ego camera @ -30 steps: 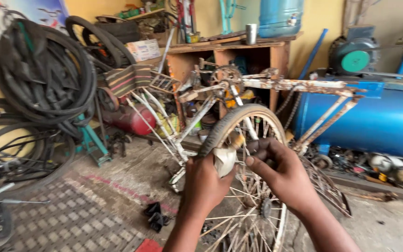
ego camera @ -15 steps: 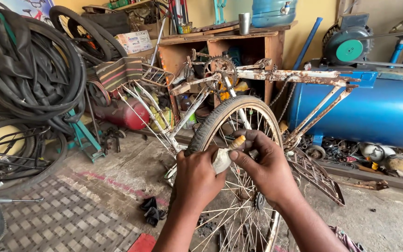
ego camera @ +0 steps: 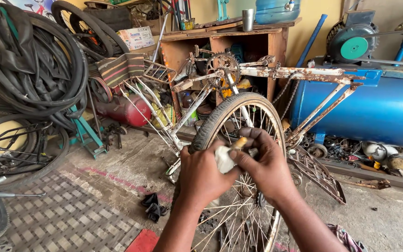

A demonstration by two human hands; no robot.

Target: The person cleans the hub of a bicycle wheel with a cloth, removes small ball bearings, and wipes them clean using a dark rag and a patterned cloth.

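From my remote station I see both hands raised over the bicycle wheel [ego camera: 239,154], which stands upright at centre frame with its black tyre on and its rusty spokes fanning out below. My left hand [ego camera: 204,175] is closed around a small white rag [ego camera: 223,160], pressing it against the right hand. My right hand [ego camera: 264,163] is closed too, thumb and forefinger pinching a small yellowish tool handle [ego camera: 239,142] that pokes up just above the rag; what the tool's working end is I cannot tell, as the fingers hide it. Both hands sit just inside the upper arc of the wheel, in front of the spokes; whether they touch the rim I cannot tell. Behind the wheel, an upturned rusty white bicycle frame [ego camera: 299,73] with its chainring [ego camera: 222,69] uppermost spans the scene. A blue tank [ego camera: 374,112] lies at the right, a wooden bench [ego camera: 220,39] stands at the back, and a heap of black tyres and tubes [ego camera: 29,60] hangs at the left. A dark cloth [ego camera: 152,206] lies on the concrete floor [ego camera: 117,163].
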